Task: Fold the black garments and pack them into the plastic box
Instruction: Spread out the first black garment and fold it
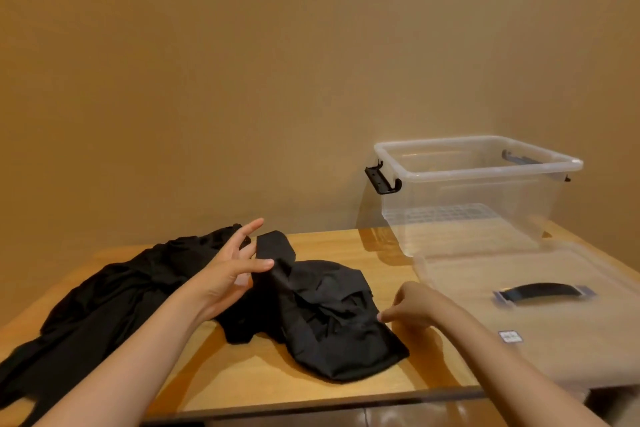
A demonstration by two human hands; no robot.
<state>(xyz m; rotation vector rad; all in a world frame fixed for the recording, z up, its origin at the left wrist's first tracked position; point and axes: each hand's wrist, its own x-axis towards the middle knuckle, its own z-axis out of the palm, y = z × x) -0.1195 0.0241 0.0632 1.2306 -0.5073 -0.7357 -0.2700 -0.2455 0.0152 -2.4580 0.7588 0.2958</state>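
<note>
Two black garments lie crumpled on the wooden table (249, 374). One black garment (332, 322) sits bunched in the middle; the other black garment (104, 302) spreads to the left and hangs over the table's left edge. My left hand (232, 270) hovers above the middle garment's far end, palm up, fingers spread, holding nothing. My right hand (412, 305) is by that garment's right side, its fingertips touching or pinching the fabric edge; I cannot tell which. The clear plastic box (478, 166) stands open at the back right, with nothing inside.
The box's clear lid (540, 322) with a dark handle lies flat at the front right, beside my right arm. A plain tan wall runs directly behind the table. Black latches hang on the box's sides.
</note>
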